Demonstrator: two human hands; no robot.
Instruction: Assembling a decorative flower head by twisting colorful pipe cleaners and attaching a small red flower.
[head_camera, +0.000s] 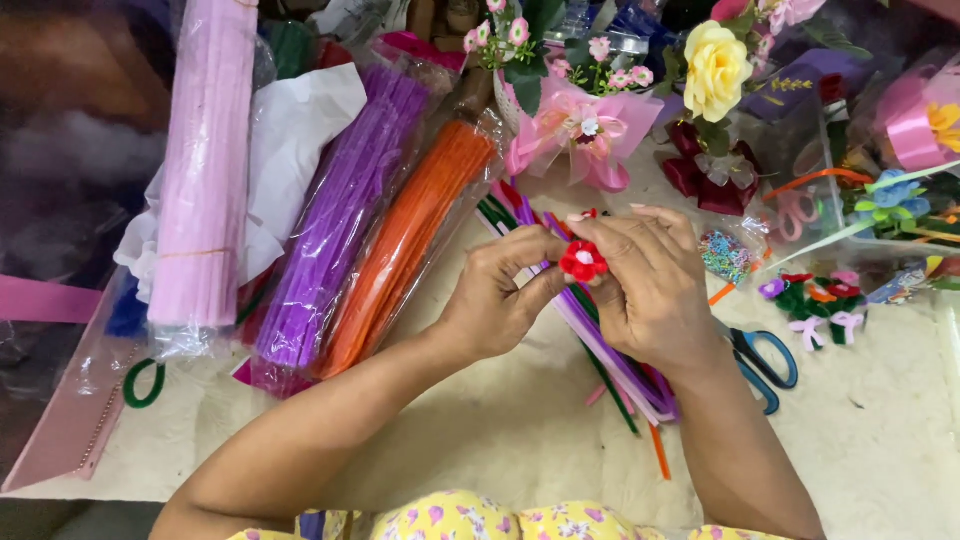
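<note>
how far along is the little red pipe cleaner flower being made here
Done: several small finished flowers lie by the scissors. In hand: the left hand and right hand pinch a red flower, coiled but with no stem visible. Left: loose pipe cleaners and full packs, orange and purple, lie unused.

We brought both forearms up from six o'clock, our left hand at nine o'clock and our right hand at three o'clock, fingertips pinched together between them.

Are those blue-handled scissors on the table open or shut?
Cannot tell: only the blue-handled scissors' loops show; the right hand hides the blades.
</note>
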